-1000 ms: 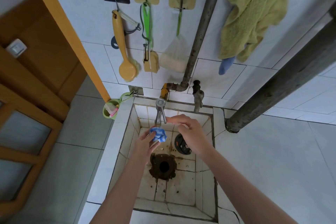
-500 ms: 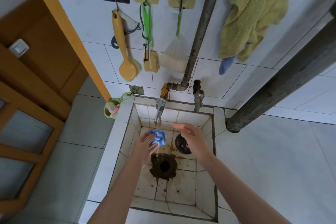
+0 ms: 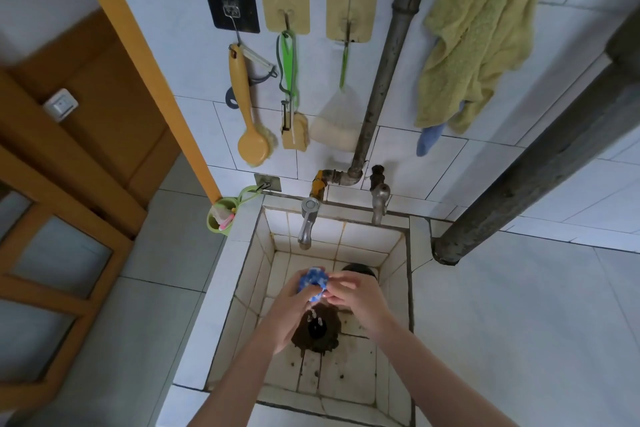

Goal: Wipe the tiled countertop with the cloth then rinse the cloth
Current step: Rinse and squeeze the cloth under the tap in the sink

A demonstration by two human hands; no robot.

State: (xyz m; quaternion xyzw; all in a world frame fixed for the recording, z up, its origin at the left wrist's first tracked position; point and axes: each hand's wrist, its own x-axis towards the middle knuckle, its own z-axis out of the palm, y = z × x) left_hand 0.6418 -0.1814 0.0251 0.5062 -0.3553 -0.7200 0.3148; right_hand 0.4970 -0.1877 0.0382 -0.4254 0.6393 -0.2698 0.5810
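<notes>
The blue-and-white cloth (image 3: 312,280) is balled up over the drain (image 3: 329,340) in the tiled sink (image 3: 254,263), below the tap (image 3: 307,225), and the right hand (image 3: 362,302) has now joined the left hand (image 3: 292,310) on it, both sets of fingers (image 3: 338,279) clamped round it, drips falling, so I'd guess the rinse is basically at wring-out.

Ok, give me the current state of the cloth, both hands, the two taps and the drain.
cloth, bunched up, dripping, held above the drain.
left hand, gripping the cloth from below.
right hand, pinching the cloth's edge.
chrome tap, no stream visible from its spout.
rusty tap, no water visible.
drain, uncovered, dark and stained.
green towel, hanging on the wall.
</notes>
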